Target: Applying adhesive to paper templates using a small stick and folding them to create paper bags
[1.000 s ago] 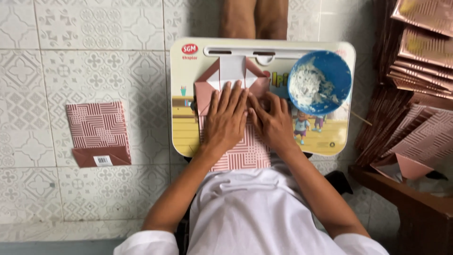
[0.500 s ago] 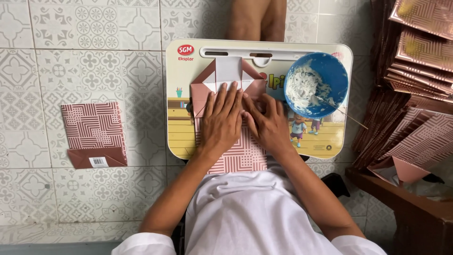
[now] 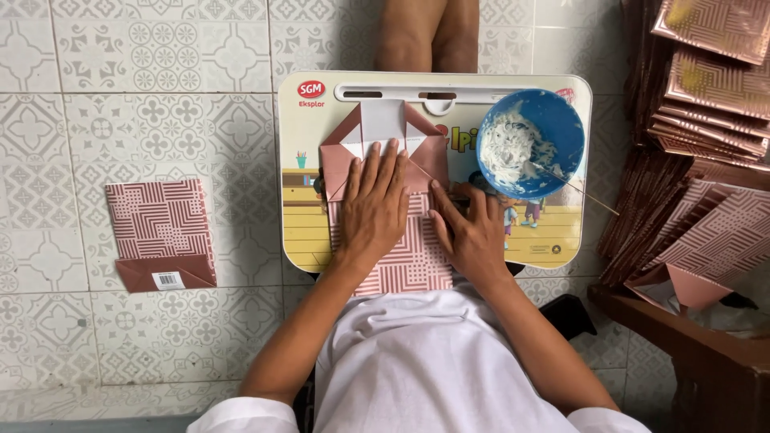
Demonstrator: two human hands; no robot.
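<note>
- A pink paper bag (image 3: 393, 265) with a white maze-like pattern lies flat on a small lap counter (image 3: 305, 216); its plain pink bottom flaps are folded open, showing a white centre.
- The left hand (image 3: 375, 210) presses flat on the flaps, fingers spread.
- The right hand (image 3: 473, 232) lies flat just beside it, gripping nothing.
- A blue bowl of white paste (image 3: 529, 143) sits at the counter's far right corner.

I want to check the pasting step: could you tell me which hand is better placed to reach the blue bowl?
Probably the right hand: it rests at the paper bag's right edge, just below the blue bowl. The left hand lies flat farther away.
</note>
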